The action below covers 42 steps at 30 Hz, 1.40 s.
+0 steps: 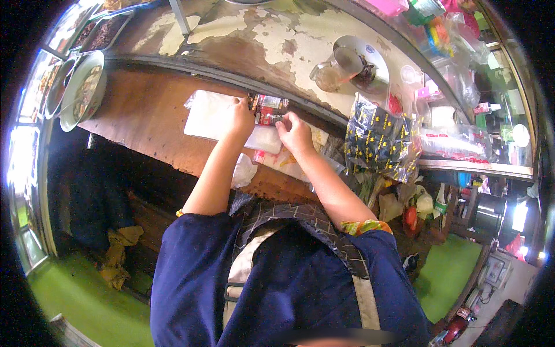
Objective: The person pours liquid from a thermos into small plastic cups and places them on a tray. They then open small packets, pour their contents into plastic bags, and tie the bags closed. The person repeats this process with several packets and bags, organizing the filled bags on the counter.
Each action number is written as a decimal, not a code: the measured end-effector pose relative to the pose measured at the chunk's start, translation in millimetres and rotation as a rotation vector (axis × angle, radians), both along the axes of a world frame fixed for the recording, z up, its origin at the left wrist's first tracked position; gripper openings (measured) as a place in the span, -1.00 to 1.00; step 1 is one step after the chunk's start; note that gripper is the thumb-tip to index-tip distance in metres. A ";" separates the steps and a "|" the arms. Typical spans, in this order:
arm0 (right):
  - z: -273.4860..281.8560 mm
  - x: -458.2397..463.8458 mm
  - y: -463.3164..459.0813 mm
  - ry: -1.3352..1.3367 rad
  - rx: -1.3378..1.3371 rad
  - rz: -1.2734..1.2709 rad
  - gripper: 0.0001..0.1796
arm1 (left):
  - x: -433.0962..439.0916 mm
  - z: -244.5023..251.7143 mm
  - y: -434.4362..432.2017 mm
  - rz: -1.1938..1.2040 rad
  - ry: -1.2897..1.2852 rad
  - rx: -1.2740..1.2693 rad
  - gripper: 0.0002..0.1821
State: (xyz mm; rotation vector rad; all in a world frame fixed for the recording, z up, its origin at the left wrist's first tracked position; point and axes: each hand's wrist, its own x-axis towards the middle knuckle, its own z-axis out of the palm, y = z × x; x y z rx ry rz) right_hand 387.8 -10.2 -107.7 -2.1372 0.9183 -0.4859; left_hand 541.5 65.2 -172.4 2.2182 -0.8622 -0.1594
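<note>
My left hand (240, 120) lies over a stack of white plastic sheets or bags (206, 115) on the brown wooden counter, its fingers curled at the left edge of a red and dark printed packet (265, 113). At the packet's right edge is my right hand (297, 133), thumb and forefinger brought close together. Whether either hand grips the packet is too small to tell. Below the packet, between my forearms, is a clear plastic bag (266, 139). A crumpled white plastic bag (244, 170) sits near the counter's front edge, beside my left forearm.
A black plastic bag with yellow print (368, 141) stands to the right. On the raised ledge behind are a metal plate (377, 69) and a clear jug (327, 77). Bowls of food (84, 91) line the left end. A plastic-wrapped pack (453, 143) lies on the right shelf.
</note>
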 end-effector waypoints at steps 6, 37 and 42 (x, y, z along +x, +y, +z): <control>34.6 -0.4 -13.9 -0.104 -0.211 0.126 -0.87 | -12.0 23.4 7.2 0.001 0.056 -0.028 -0.59; 58.3 -88.7 -122.0 0.207 -0.334 0.148 -0.84 | 48.5 62.1 104.4 0.385 -0.279 0.249 -0.76; 73.0 -87.5 -114.5 0.187 -0.118 0.160 -0.64 | 49.5 59.3 114.7 0.360 -0.130 0.269 -0.80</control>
